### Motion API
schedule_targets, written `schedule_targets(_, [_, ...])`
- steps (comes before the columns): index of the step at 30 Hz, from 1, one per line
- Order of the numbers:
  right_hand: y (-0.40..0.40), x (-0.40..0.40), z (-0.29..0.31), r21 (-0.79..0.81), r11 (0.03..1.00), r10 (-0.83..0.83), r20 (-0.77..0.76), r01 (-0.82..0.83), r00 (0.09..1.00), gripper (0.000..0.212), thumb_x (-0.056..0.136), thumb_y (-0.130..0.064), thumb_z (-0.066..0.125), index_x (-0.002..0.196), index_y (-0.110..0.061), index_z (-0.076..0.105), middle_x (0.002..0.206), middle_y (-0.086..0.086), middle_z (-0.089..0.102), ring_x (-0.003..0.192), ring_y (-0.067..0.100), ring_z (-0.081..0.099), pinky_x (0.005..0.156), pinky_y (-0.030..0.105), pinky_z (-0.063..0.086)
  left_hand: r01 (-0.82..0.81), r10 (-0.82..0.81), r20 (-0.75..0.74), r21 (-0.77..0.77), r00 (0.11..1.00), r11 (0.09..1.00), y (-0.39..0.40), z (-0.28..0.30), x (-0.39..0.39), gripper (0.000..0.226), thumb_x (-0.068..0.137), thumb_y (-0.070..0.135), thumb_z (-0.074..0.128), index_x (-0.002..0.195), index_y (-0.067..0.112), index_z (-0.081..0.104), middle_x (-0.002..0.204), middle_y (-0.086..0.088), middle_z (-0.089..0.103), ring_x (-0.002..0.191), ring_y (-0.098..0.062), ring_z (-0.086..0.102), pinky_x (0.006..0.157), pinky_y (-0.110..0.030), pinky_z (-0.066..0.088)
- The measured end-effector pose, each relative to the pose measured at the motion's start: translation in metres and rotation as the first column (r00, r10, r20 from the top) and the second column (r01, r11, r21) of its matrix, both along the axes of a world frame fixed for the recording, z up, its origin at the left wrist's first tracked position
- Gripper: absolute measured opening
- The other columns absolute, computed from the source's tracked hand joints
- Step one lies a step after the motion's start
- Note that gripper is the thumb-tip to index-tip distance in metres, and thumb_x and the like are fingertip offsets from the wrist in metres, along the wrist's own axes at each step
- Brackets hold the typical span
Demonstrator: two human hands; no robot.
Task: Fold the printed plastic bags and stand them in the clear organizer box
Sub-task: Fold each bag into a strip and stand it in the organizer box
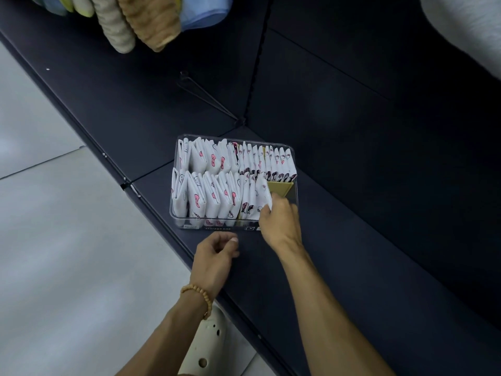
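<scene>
A clear organizer box (177,215) sits on a dark shelf (352,213). Two rows of folded white printed bags (214,196) stand upright in it. At the front right of the box my right hand (279,221) pinches a folded printed bag (263,194) that stands beside a yellow-green divider (280,188). My left hand (215,253) hovers just in front of the box's near wall, fingers loosely curled and holding nothing. A bead bracelet is on that wrist.
Rolled towels and folded cloths (135,23) hang over the shelf at the top left. A thin metal hook (206,97) lies on the shelf behind the box. Pale floor tiles (67,240) are at left, and a white clog (206,346) is below.
</scene>
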State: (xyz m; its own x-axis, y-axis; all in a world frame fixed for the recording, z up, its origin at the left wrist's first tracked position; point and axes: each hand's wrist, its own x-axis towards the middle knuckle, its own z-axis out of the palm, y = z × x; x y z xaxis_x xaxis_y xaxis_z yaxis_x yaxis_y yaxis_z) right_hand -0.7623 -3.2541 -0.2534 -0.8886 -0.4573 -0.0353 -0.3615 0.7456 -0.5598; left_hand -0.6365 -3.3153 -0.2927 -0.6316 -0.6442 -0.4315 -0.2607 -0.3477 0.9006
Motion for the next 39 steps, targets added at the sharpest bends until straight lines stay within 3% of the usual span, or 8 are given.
schedule_targets(3, [-0.005, -0.006, 0.004, 0.011, 1.000, 0.028, 0.025, -0.028, 0.999, 0.013, 0.098, -0.013, 0.051, 0.106, -0.004, 0.058, 0.094, 0.014, 0.066, 0.083, 0.031, 0.063, 0.064, 0.032, 0.042, -0.005, 0.005, 0.000, 0.005, 1.000, 1.000, -0.001, -0.001, 0.000, 0.011, 0.094, 0.011, 0.059, 0.087, 0.017, 0.065, 0.080, 0.000, 0.066, 0.068, -0.007, 0.064, 0.068, -0.020, 0.046])
schedule_targets(6, [-0.002, -0.006, 0.009, -0.140, 0.990, 0.001, 0.047, 0.005, 0.999, 0.026, 0.093, -0.019, 0.060, 0.120, -0.019, 0.059, 0.087, -0.013, 0.064, 0.073, 0.005, 0.061, 0.069, 0.027, 0.048, -0.008, 0.008, -0.006, 0.005, 1.000, 1.000, -0.002, 0.000, -0.002, 0.011, 0.094, 0.011, 0.059, 0.086, 0.017, 0.065, 0.079, 0.000, 0.066, 0.066, -0.005, 0.064, 0.065, -0.017, 0.046])
schedule_targets(9, [0.003, -0.003, 0.009, -0.259, 0.965, -0.034, -0.002, 0.032, 0.999, 0.023, 0.092, -0.021, 0.062, 0.114, -0.020, 0.065, 0.081, -0.024, 0.062, 0.070, -0.006, 0.061, 0.074, 0.025, 0.056, -0.003, 0.003, -0.015, 0.010, 1.000, 1.000, -0.001, 0.001, -0.004, 0.011, 0.094, 0.010, 0.059, 0.086, 0.016, 0.064, 0.079, -0.001, 0.065, 0.067, -0.007, 0.063, 0.060, -0.012, 0.046])
schedule_targets(14, [-0.003, -0.002, 0.001, -0.233, 0.972, -0.019, -0.043, 0.008, 0.999, 0.015, 0.096, -0.019, 0.060, 0.098, -0.011, 0.073, 0.091, -0.001, 0.074, 0.078, 0.007, 0.066, 0.077, 0.026, 0.057, 0.000, 0.000, 0.001, 0.010, 1.000, 1.000, 0.000, 0.001, 0.000, 0.012, 0.094, 0.009, 0.058, 0.087, 0.016, 0.064, 0.081, -0.003, 0.065, 0.068, -0.009, 0.063, 0.063, -0.015, 0.047])
schedule_targets(23, [0.033, 0.008, 0.005, -0.366, 0.906, -0.177, 0.131, 0.214, 0.975, 0.015, 0.095, -0.027, 0.059, 0.104, -0.022, 0.070, 0.079, -0.022, 0.062, 0.077, -0.018, 0.058, 0.062, 0.000, 0.043, 0.062, -0.062, -0.008, 0.009, 0.998, 0.998, 0.011, 0.009, 0.000, 0.010, 0.095, 0.012, 0.058, 0.089, 0.017, 0.064, 0.082, -0.002, 0.065, 0.075, -0.014, 0.063, 0.070, -0.022, 0.046])
schedule_targets(25, [0.060, 0.017, 0.006, -0.410, 0.862, -0.230, 0.210, 0.299, 0.950, 0.016, 0.096, -0.028, 0.058, 0.108, -0.022, 0.068, 0.087, -0.015, 0.067, 0.083, -0.009, 0.063, 0.071, 0.007, 0.050, 0.107, -0.107, -0.003, -0.010, 0.994, 0.994, 0.019, 0.012, 0.000, 0.009, 0.095, 0.013, 0.058, 0.090, 0.018, 0.064, 0.083, -0.002, 0.065, 0.076, -0.014, 0.063, 0.072, -0.024, 0.048])
schedule_targets(29, [0.132, 0.043, 0.004, -0.440, 0.766, -0.330, 0.358, 0.469, 0.873, 0.020, 0.096, -0.028, 0.058, 0.114, -0.021, 0.064, 0.101, -0.009, 0.067, 0.096, 0.007, 0.067, 0.090, 0.036, 0.056, 0.223, -0.224, -0.014, -0.033, 0.975, 0.974, 0.049, 0.018, 0.001, 0.012, 0.096, 0.011, 0.056, 0.088, 0.018, 0.061, 0.080, -0.003, 0.062, 0.078, -0.018, 0.060, 0.071, -0.026, 0.048])
schedule_targets(39, [0.345, 0.125, 0.019, -0.390, 0.442, -0.670, 0.455, 0.808, 0.586, 0.022, 0.097, -0.029, 0.058, 0.118, -0.022, 0.062, 0.113, -0.009, 0.064, 0.109, 0.012, 0.062, 0.102, 0.041, 0.050, 0.577, -0.577, 0.017, -0.049, 0.816, 0.815, 0.177, 0.029, 0.001, 0.011, 0.096, 0.013, 0.055, 0.092, 0.021, 0.062, 0.093, 0.000, 0.064, 0.083, -0.014, 0.065, 0.076, -0.030, 0.052])
